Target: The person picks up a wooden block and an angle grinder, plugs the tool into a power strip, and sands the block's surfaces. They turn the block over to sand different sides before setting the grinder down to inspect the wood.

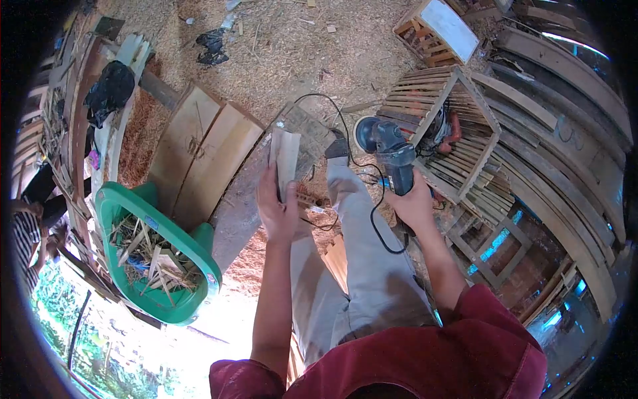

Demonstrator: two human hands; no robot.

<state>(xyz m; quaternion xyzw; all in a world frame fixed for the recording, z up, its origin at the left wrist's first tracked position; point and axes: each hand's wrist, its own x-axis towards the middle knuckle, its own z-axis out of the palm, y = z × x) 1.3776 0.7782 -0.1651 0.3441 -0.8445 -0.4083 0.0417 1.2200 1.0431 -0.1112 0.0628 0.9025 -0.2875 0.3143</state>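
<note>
My right hand point(413, 203) is wrapped round the body of a dark angle grinder point(393, 154). The grinder's round disc points up and to the left, and its black cord point(375, 216) loops beside my leg. In my left hand point(276, 211) is a short pale wood piece point(287, 154), gripped near its lower end with thumb and fingers on either side. The far end of this piece lies over a worn wooden board point(307, 136). Disc and wood piece are apart. How the fingers close under the wood is hidden.
A green plastic chair point(109, 226) full of wood scraps stands at the left, beside wide planks point(211, 149). Slatted wooden crates point(458, 166) and stacked boards point(565, 143) line the right. Wood shavings cover the floor point(292, 46). Another person point(28, 243) is at the far left.
</note>
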